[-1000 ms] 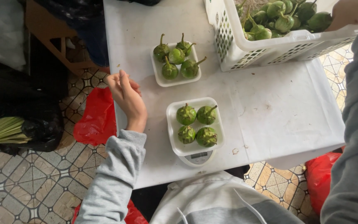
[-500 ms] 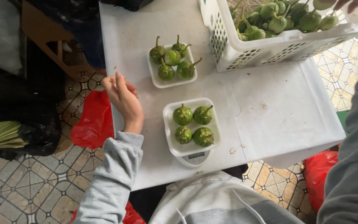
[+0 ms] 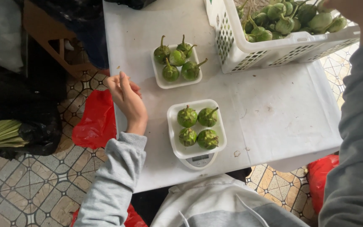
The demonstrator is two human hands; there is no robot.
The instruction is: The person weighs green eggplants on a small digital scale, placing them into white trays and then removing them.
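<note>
My left hand [image 3: 127, 101] rests at the white table's [image 3: 282, 109] left edge, fingers loosely together and holding nothing. Right of it a white tray [image 3: 173, 115] with several small round green eggplants [image 3: 188, 117] sits on a small white scale [image 3: 198, 160]. A second white tray [image 3: 158, 80] of similar eggplants lies further back. My right hand [image 3: 351, 9] is over the white plastic basket [image 3: 274, 50] full of green eggplants at the top right. It is mostly cut off by the frame, so its grip is hidden.
Two red plastic bags lie on the tiled floor, one left of the table [image 3: 93, 122] and one at its right [image 3: 322, 180]. A black bag with green stalks [image 3: 5, 134] lies at the far left, and a wooden stool [image 3: 47, 38] stands behind it.
The view has drifted slightly. My left hand stays at the table's edge and my right hand stays over the basket.
</note>
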